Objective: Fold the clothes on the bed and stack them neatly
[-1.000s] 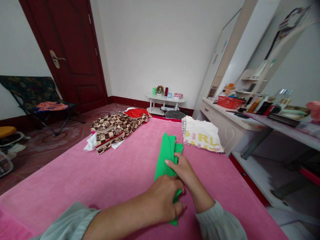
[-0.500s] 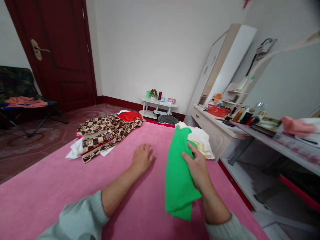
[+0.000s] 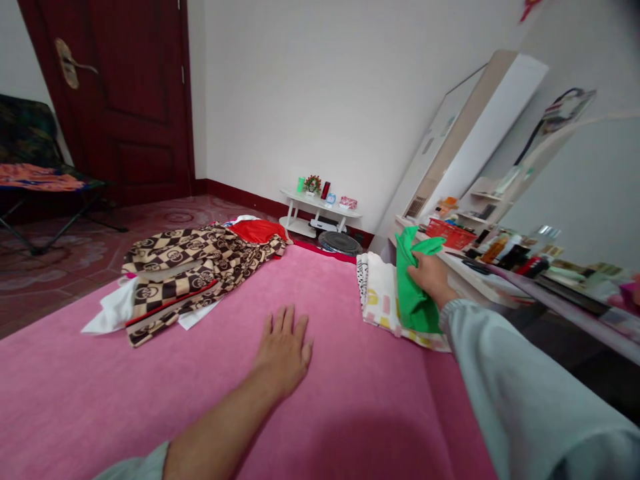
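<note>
My right hand grips a bright green folded garment near its upper part. The green cloth hangs over the right side of some white folded clothes with yellow and pink marks, and partly hides them. My left hand lies palm down with its fingers stretched on the pink bed cover, touching nothing else. A brown and cream checked garment lies in a loose heap on the left of the bed, with red cloth behind it and white cloth under it.
A dressing table with a red basket and several bottles stands along the right side. Beyond the bed is a small white stand with ornaments. A folding chair with orange cloth is at far left, near a dark red door.
My right hand has carried the green garment right and away from me, over the white clothes. My left hand has flattened on the cover. The view has shifted slightly.
</note>
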A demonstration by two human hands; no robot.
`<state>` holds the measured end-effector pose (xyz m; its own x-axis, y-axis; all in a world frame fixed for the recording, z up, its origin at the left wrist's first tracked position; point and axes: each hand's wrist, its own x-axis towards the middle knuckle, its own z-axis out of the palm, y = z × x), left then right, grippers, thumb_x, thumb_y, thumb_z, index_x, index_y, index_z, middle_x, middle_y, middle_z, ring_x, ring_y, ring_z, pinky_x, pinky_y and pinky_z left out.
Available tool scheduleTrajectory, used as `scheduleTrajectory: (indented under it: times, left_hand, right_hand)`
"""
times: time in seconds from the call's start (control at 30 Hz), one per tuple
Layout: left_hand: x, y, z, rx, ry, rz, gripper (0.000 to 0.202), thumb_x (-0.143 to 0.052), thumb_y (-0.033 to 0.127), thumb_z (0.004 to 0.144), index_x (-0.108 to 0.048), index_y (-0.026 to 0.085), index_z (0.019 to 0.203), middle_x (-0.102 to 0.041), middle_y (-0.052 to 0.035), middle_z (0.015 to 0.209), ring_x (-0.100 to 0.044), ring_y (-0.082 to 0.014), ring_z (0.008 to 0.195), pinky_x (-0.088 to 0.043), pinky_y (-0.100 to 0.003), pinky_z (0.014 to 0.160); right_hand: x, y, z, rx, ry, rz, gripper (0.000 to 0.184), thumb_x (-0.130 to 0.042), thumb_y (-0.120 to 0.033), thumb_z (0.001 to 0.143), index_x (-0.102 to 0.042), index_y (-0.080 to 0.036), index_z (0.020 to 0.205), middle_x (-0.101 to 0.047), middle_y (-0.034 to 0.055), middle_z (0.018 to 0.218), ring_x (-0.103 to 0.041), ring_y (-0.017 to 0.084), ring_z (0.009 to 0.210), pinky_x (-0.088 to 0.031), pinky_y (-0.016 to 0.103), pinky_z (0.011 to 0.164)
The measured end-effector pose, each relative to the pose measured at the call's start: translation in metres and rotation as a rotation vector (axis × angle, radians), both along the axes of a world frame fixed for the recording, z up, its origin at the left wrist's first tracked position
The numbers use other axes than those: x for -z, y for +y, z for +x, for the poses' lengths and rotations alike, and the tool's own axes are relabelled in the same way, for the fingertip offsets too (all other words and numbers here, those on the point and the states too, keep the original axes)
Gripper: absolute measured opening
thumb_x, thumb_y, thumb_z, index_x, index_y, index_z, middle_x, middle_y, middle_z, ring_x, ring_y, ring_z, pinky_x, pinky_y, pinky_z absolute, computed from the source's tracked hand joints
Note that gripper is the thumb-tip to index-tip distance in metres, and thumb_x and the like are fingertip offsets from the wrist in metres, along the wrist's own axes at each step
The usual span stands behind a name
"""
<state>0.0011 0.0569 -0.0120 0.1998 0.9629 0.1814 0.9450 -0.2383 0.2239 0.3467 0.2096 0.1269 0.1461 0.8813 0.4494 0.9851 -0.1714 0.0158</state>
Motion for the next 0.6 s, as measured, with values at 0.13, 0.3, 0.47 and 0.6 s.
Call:
scheduleTrajectory:
  times: [0.13, 0.3, 0.47, 0.6]
  left_hand:
    - [0.002, 0.0, -0.001, 0.0, -0.011, 0.012, 0.056, -0.027, 0.047, 0.093, -0.041, 0.022, 0.141, -0.027, -0.014, 0.152, -0.021, -0.0316, 0.141, -0.011, -0.052, 0.114]
    - [0.0, 0.0, 0.0, 0.002, -0.012, -0.01, 0.056, -0.029, 0.045, 0.093, -0.04, 0.022, 0.142, -0.027, -0.0144, 0.152, -0.021, -0.0314, 0.141, -0.011, -0.052, 0.114]
    - [-0.003, 0.0, 0.001, -0.002, -0.004, -0.025, 0.056, -0.03, 0.044, 0.092, -0.04, 0.021, 0.142, -0.026, -0.0144, 0.153, -0.02, -0.0315, 0.141, -0.01, -0.052, 0.114]
    - [-0.003, -0.001, 0.0, -0.002, -0.005, -0.017, 0.055, -0.03, 0.044, 0.093, -0.04, 0.022, 0.142, -0.027, -0.0136, 0.152, -0.02, -0.031, 0.141, -0.011, -0.052, 0.114]
  right_hand:
    - [0.03, 0.019, 0.009, 0.058, 0.034, -0.101, 0.054, -0.053, -0.027, 0.076, -0.056, -0.017, 0.129, -0.064, 0.0148, 0.118, -0.061, 0.031, 0.104, -0.047, 0.037, 0.082]
    - [0.037, 0.023, 0.021, 0.029, 0.138, -0.087, 0.051, -0.056, -0.04, 0.081, -0.06, -0.014, 0.124, -0.063, 0.0162, 0.119, -0.061, 0.03, 0.106, -0.046, 0.037, 0.087]
    - [0.04, 0.011, 0.037, -0.002, 0.328, 0.006, 0.05, -0.042, -0.042, 0.09, -0.064, -0.004, 0.115, -0.065, 0.0213, 0.113, -0.06, 0.03, 0.107, -0.045, 0.037, 0.091]
    - [0.048, 0.005, 0.058, 0.057, 0.396, 0.08, 0.054, -0.061, -0.026, 0.074, -0.058, -0.006, 0.125, -0.063, 0.0181, 0.118, -0.061, 0.028, 0.106, -0.045, 0.036, 0.094]
